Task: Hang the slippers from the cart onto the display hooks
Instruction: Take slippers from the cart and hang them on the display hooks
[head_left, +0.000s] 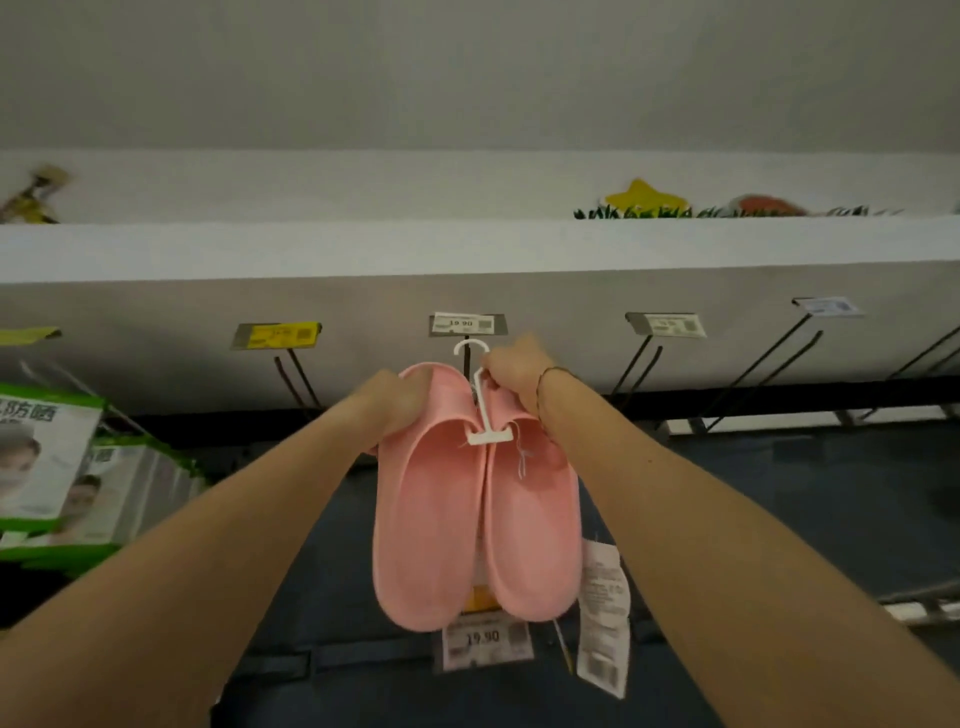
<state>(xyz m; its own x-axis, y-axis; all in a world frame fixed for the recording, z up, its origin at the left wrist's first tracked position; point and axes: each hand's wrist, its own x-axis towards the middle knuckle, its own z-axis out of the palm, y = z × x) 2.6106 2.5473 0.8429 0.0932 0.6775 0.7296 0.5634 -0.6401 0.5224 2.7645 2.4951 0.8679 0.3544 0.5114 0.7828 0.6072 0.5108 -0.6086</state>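
- Head view, nearest first: both forearms reach up and forward, and between the two hands hangs a pair of pink slippers (475, 499), soles side by side, toes down, joined by a white plastic hanger (483, 400).
- The left hand (400, 402) curls its fingers over the top edge of the left slipper, apparently to steady the pair and stop it swinging.
- The right hand (517, 371) pinches the hanger's stem just under its curved top, most likely so that the loop can be steered onto a peg.
- A paper tag (602, 618) dangles below the right hand, beside the right slipper, free of everything.
- Just beyond the right hand, the hanger's loop sits at the tip of the display hook (466, 358) under the price label (466, 324); whether it is over the peg yet cannot be told.
- Farther to the right of the hands, bare hooks (758, 364) jut out, well apart, leaving open room on that side.
- To the left of the left hand, green boxes (57, 467) crowd a neighbouring hook, so a sideways swing there looks tighter.
- Above the hands, a white shelf (467, 244) overhangs the hooks, limiting upward lift.
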